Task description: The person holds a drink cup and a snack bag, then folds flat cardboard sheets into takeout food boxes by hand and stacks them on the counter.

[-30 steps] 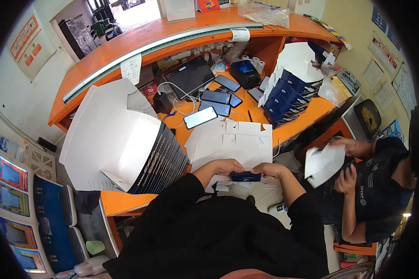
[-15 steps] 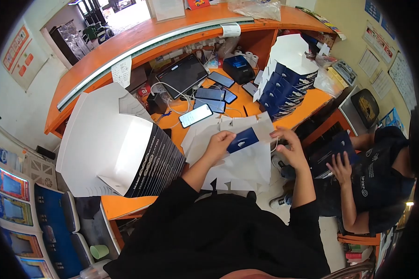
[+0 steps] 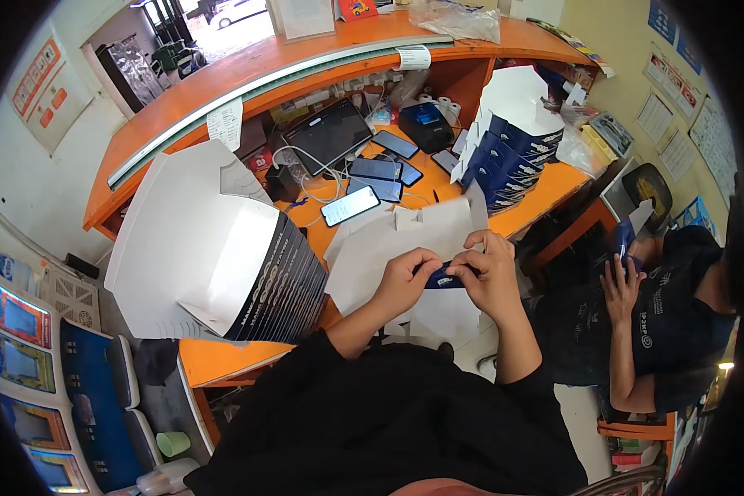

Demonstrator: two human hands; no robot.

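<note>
Both of my hands work at a flat white cardboard box blank (image 3: pixel 380 252), whose dark blue printed panel (image 3: pixel 445 281) shows between them. My left hand (image 3: pixel 409 281) pinches the panel's upper left edge between thumb and fingers. At its upper right edge, my right hand (image 3: pixel 489 273) is closed with thumb and fingertips bent in on the panel. The fingers cover part of the panel. A lit phone (image 3: pixel 350 206) lies just beyond the blank.
To the left stands a tall stack of box blanks (image 3: pixel 211 223) with dark printed edges. Nested blue boxes (image 3: pixel 508 161) stand at the back right. Several phones, cables, a tablet (image 3: pixel 328 136) and a black device (image 3: pixel 425 126) crowd the desk. On the right, a co-worker's hand (image 3: pixel 618 288) holds a blue box piece.
My right hand has moved left and down onto the blue panel. The panel looks narrower now, tilted or folded between my hands. The co-worker's blue piece has turned.
</note>
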